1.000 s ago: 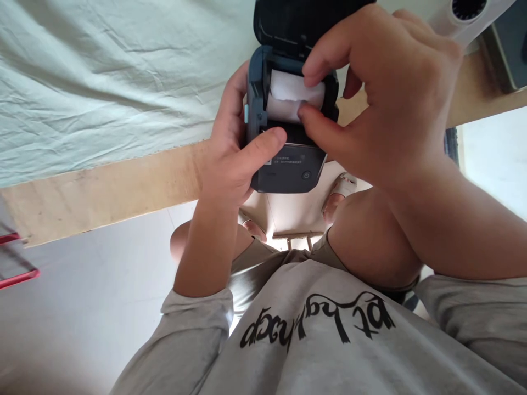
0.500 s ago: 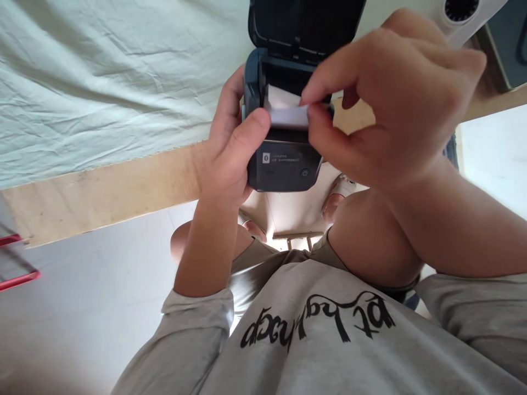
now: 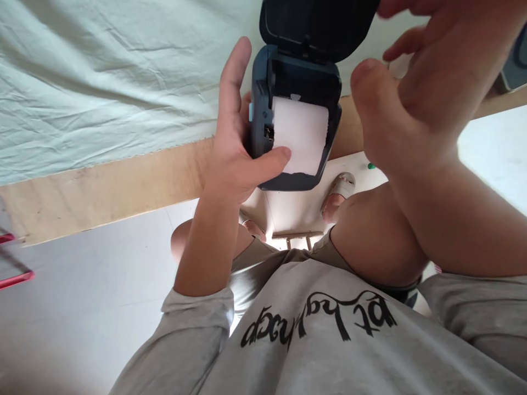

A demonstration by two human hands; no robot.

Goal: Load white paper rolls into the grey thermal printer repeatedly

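Paper (image 3: 300, 136) has been drawn out over the printer (image 3: 294, 109) front and released by the right hand (image 3: 415, 93), now open beside it, while the printer is gripped in the left hand (image 3: 236, 148), thumb on the sheet, above the surface (image 3: 102, 186) edge.

The left hand (image 3: 236, 159) grips a dark blue printer (image 3: 294, 118) by its left side, thumb pressing white paper (image 3: 300, 136) drawn down over the printer's front. Its lid (image 3: 317, 27) stands open above. The right hand (image 3: 415, 93) hovers spread right of the printer, touching nothing.
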